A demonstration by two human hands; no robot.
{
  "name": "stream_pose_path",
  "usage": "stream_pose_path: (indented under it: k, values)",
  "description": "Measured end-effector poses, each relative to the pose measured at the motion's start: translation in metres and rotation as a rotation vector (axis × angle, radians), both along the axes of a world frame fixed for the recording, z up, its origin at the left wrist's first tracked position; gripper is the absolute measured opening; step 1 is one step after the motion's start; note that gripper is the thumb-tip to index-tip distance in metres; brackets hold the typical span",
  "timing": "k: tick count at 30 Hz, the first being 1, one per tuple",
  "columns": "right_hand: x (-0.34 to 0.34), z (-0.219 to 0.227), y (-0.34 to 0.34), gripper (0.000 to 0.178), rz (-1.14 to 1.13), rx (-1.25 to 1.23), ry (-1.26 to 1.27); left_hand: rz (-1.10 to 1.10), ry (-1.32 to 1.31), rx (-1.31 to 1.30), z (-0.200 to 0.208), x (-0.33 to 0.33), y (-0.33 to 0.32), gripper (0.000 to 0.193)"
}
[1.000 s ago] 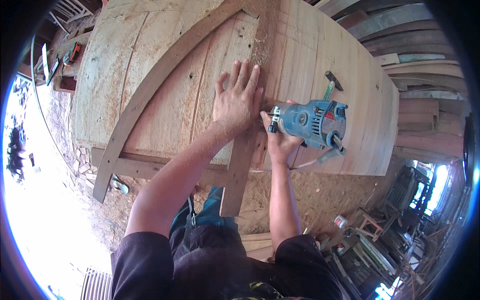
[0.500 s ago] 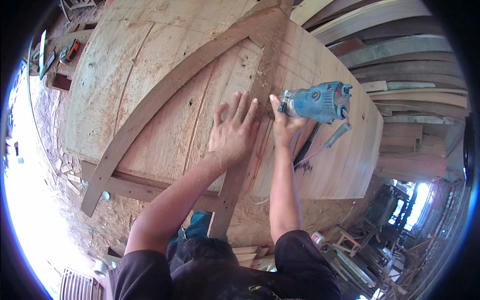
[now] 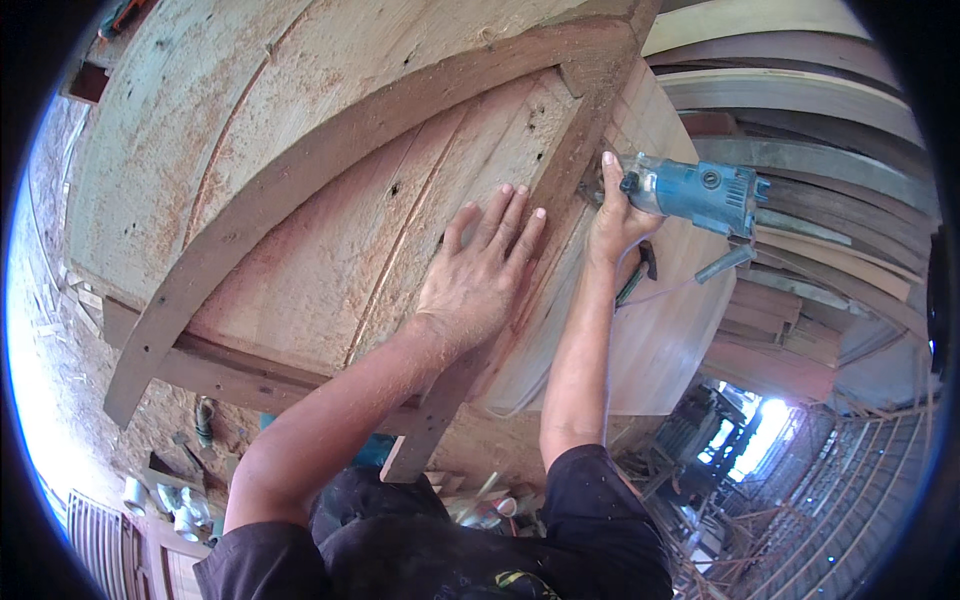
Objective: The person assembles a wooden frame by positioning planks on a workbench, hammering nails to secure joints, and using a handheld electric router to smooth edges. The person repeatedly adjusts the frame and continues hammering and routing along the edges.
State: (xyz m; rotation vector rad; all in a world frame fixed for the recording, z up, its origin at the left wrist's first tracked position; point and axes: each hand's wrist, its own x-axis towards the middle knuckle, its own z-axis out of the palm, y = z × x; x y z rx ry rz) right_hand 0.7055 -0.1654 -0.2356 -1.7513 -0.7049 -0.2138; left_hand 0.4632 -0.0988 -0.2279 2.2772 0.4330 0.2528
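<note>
One hammer point(image 3: 648, 264) lies near the right hand point(image 3: 612, 232) clasping a router point(image 3: 705, 190) (left hand point(image 3: 472, 275) spread).

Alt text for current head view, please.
A person's right hand grips a blue trim router at the edge of an arched wooden frame; the left hand lies spread at its straight rail. Sawdusty wooden boards lie beneath.

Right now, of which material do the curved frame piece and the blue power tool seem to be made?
Curved frame piece: wood, apparently unfinished; its face is matte, dusty brown. Blue power tool: probably plastic or painted metal; its casing looks smooth. I cannot tell which.
</note>
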Motion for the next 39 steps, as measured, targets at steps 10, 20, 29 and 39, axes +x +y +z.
stream_pose_path:
  k: [10, 20, 29, 39]
  values:
    - [0.019, 0.001, 0.012, 0.045, 0.003, 0.026, 0.012, -0.051, 0.029, -0.012, 0.001, -0.001, 0.004, 0.078]
    - [0.028, -0.001, 0.014, 0.053, 0.012, 0.046, 0.008, -0.048, 0.021, -0.012, 0.002, -0.001, 0.002, 0.076]
    - [0.039, -0.007, 0.015, 0.069, 0.038, 0.094, -0.007, -0.014, -0.008, 0.002, 0.001, -0.001, 0.002, 0.078]
    - [0.020, -0.004, 0.018, 0.069, -0.019, 0.282, -0.090, 0.079, -0.046, 0.139, -0.004, 0.003, -0.008, 0.066]
